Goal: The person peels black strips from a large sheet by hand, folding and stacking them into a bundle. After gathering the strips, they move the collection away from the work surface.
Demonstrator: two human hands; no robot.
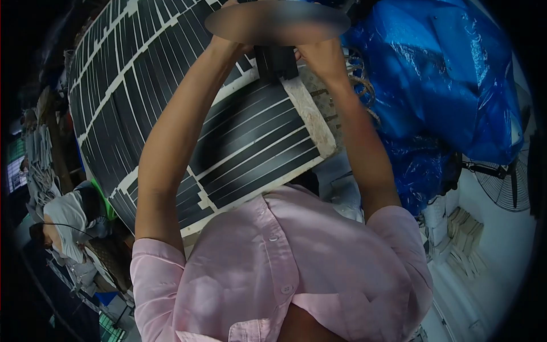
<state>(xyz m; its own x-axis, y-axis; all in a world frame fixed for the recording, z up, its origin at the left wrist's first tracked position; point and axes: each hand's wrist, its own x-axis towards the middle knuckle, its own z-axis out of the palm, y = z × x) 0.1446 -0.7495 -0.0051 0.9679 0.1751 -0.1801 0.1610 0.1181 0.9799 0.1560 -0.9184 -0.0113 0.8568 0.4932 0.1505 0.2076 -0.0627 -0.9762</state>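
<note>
Both my arms reach forward to the top of the head view, where a blurred oval patch covers most of the hands. Between them is a black boxy object (276, 61), its upper part hidden by the patch. My left hand (232, 45) is at its left side and my right hand (320, 57) at its right. A bit of finger shows against each side of the object, so both hands seem closed on it. Below lies a broad surface of black panels with pale strips (250, 142), its pale worn edge (310, 117) near my right forearm.
A large blue plastic sheet (439, 74) bulges at the right, with a coil of rope (364, 88) beside it. A fan (504, 176) and stacked flat pieces (464, 239) are lower right. Piled cloth (68, 222) and hanging grey material (39, 151) are at left.
</note>
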